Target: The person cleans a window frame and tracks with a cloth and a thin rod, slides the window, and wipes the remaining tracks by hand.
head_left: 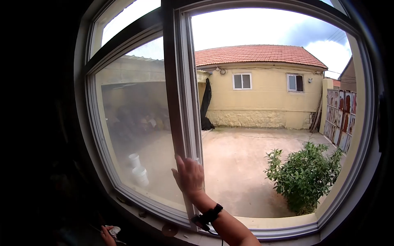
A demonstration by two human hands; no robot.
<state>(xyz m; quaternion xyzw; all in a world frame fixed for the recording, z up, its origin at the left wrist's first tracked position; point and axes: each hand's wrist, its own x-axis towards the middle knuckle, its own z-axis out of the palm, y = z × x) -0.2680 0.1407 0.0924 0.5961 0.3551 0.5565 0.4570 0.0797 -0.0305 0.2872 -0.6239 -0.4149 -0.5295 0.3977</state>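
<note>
My right hand (189,176) is on the upright edge of the sliding window sash (179,102), low on the stile beside a small latch. Its fingers curl against the frame, with the thumb out to the left. A black band circles that wrist. At the bottom left, in dark shadow, my left hand (108,235) holds a small whitish crumpled thing (115,230); a thin strip or rod shows beside it. The left sash glass (135,106) is hazy, and the opening to its right gives a clear view.
Small objects lie on the dark sill, among them a round disc (169,230). Outside are a leafy bush (303,176), white buckets (140,175), a yellow house (262,98) with a red tiled roof, and a rusty gate (340,117).
</note>
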